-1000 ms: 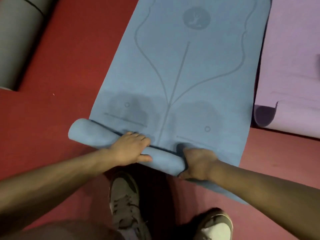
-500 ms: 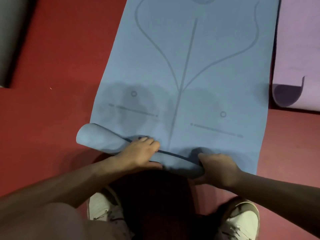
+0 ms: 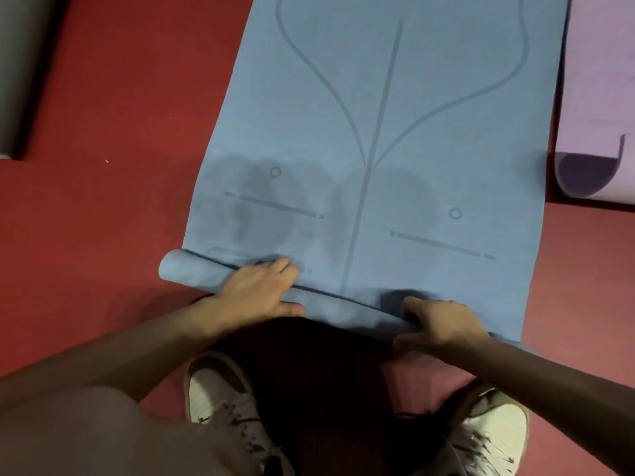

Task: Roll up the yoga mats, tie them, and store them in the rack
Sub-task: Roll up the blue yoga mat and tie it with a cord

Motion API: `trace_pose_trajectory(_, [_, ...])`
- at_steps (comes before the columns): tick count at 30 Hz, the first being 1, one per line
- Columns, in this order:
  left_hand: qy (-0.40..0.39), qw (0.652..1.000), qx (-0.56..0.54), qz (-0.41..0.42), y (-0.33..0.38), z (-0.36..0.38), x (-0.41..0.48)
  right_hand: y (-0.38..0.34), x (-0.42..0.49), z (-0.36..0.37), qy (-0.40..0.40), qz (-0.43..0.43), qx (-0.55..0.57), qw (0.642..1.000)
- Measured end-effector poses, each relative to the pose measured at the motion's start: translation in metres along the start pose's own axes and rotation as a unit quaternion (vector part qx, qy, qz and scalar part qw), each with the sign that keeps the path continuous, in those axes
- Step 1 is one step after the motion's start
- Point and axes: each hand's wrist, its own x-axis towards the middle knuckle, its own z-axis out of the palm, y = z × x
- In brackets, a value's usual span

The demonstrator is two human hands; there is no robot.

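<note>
Now L hand (image 3: 256,290) & R hand (image 3: 443,324) curl round blue mat roll (image 3: 192,271).

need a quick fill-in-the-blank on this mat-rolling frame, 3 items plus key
1. The left hand and right hand both grip the rolled end of a yoga mat coloured ____.
2. The floor under it is ____.
3. The purple mat, one corner curled up, lies on the yoga mat's ____ side in this view.

Missing words: blue; red; right.
</note>
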Motion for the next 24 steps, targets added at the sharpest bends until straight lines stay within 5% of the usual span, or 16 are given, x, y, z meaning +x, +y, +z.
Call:
trace_pose_trajectory(14, [0.189, 0.981, -0.048, -0.022, 0.002, 0.021, 0.007, 0.015, 0.024, 0.011, 0.093, 0.039, 0.132, 0.986])
trace_pose_trajectory(19, [0.178, 0.982, 0.047, 0.032, -0.01, 0.031, -0.005, 0.016, 0.025, 0.009, 0.138, 0.024, 0.1, 0.985])
trace_pose_trajectory(24, [0.193, 0.979, -0.007, 0.065, -0.025, 0.022, 0.004, 0.015, 0.023, 0.002, 0.157, 0.042, 0.076, 0.984])
